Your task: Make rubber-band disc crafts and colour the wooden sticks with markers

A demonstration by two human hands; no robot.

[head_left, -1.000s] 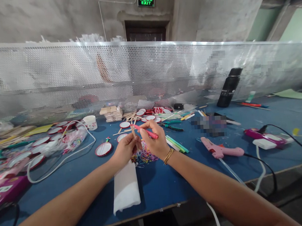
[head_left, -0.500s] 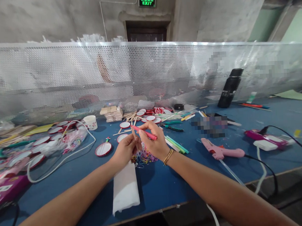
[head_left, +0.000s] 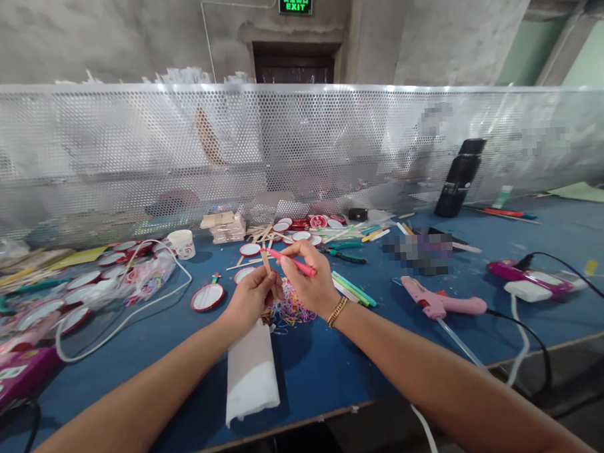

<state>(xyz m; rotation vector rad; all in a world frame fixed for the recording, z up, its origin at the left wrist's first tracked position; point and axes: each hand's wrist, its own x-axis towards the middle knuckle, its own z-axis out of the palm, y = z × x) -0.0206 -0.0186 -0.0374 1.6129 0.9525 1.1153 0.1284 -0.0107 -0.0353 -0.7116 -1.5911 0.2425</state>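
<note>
My left hand (head_left: 250, 301) is closed in a pinch on a thin wooden stick (head_left: 265, 260) that stands up from its fingers. My right hand (head_left: 312, 279) is closed round a red marker pen (head_left: 292, 261), whose tip lies against the stick. Both hands meet over a heap of coloured rubber bands (head_left: 288, 312) on the blue table (head_left: 338, 358). A folded white cloth (head_left: 251, 375) lies below my left wrist.
A pink glue gun (head_left: 440, 304) with a black cable lies to the right. Red-rimmed round discs (head_left: 207, 297), loose wooden sticks, pens (head_left: 355, 289), green pliers (head_left: 344, 253) and a white cup (head_left: 182, 244) are scattered around. A perforated metal screen (head_left: 298, 146) bounds the back; a black bottle (head_left: 458, 175) stands before it.
Both hands stay together on the stick and pen with only slight shifts. The view has drifted a little.
</note>
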